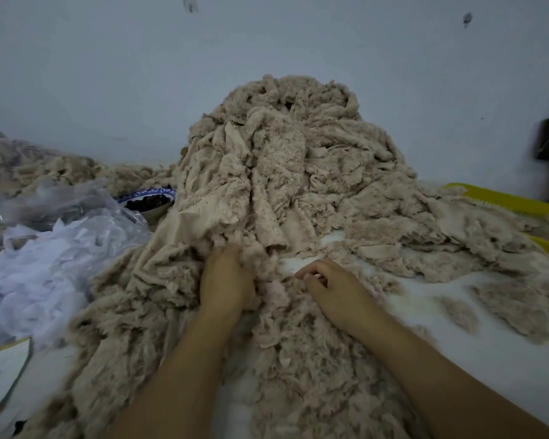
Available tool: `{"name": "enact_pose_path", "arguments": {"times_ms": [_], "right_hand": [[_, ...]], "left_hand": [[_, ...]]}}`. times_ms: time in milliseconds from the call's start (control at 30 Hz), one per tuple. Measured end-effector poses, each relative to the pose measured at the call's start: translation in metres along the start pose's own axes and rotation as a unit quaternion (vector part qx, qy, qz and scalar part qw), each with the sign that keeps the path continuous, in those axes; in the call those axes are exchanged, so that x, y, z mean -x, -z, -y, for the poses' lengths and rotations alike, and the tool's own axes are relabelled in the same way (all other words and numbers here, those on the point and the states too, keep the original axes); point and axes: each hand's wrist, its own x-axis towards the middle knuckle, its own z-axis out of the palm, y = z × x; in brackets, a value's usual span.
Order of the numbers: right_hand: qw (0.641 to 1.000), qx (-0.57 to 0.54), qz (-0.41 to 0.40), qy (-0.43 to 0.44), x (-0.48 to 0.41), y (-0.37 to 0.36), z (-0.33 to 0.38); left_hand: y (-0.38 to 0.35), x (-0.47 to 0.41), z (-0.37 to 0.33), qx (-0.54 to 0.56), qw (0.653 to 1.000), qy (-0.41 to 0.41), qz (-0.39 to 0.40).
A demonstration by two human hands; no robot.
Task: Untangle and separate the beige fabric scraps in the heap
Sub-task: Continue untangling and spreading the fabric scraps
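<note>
Left hand (pixel 227 280) grips the beige fabric scraps (pixel 276 315), fingertips buried. The right hand (pixel 327 286), just beside it, pinches a tuft. One tall heap (pixel 286 172) rises behind both hands, with one blue-rimmed bowl (pixel 146 202) at its left.

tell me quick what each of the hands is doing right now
Left hand: grips the fluffy beige fabric scraps, fingertips buried in them.
Right hand: fingers curled, pinching a bit of the same scraps.
</note>
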Motion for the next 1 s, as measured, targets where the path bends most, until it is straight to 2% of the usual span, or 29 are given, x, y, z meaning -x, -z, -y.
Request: {"name": "enact_pose_path", "arguments": {"times_ms": [100, 167, 233, 300, 400, 500, 600, 667, 767, 833, 867, 933, 1000], "right_hand": [[0.998, -0.051, -0.013, -0.018, -0.003, 0.0, -0.002], [0.985, -0.166, -0.03, -0.043, -0.003, 0.002, -0.001], [0.959, -0.282, -0.016, -0.035, -0.003, 0.001, 0.001], [0.936, -0.349, -0.008, -0.042, -0.005, 0.0, 0.002], [0.918, -0.388, -0.007, -0.079, -0.006, 0.005, 0.003], [0.908, -0.408, -0.033, -0.094, -0.007, 0.01, 0.0], [0.901, -0.414, -0.076, -0.101, -0.006, 0.012, 0.003], [0.883, -0.442, -0.124, -0.099, -0.007, 0.015, 0.008], [0.86, -0.481, -0.144, -0.094, -0.006, 0.022, 0.011], [0.847, -0.508, -0.132, -0.091, -0.005, 0.027, 0.011], [0.841, -0.517, -0.128, -0.093, -0.004, 0.029, 0.012], [0.831, -0.536, -0.114, -0.097, -0.004, 0.033, 0.012], [0.832, -0.542, -0.08, -0.093, -0.002, 0.034, 0.015]], "left_hand": [[0.005, 0.003, -0.012, 0.118, 0.986, -0.077, -0.095], [0.006, 0.012, -0.026, 0.166, 0.973, -0.135, -0.092], [0.003, 0.024, -0.04, 0.183, 0.966, -0.179, -0.036], [-0.002, 0.033, -0.049, 0.182, 0.959, -0.214, 0.04], [-0.004, 0.039, -0.053, 0.181, 0.943, -0.251, 0.123], [-0.005, 0.041, -0.053, 0.201, 0.927, -0.272, 0.159], [-0.01, 0.037, -0.049, 0.225, 0.93, -0.247, 0.155], [-0.013, 0.032, -0.041, 0.2, 0.937, -0.23, 0.17], [-0.018, 0.022, -0.03, 0.065, 0.949, -0.203, 0.232], [-0.022, 0.015, -0.023, -0.057, 0.954, -0.2, 0.215], [-0.022, 0.012, -0.021, -0.076, 0.96, -0.186, 0.192], [-0.021, 0.011, -0.018, -0.026, 0.978, -0.153, 0.141], [-0.017, 0.015, -0.02, 0.106, 0.984, -0.114, 0.091]]}}
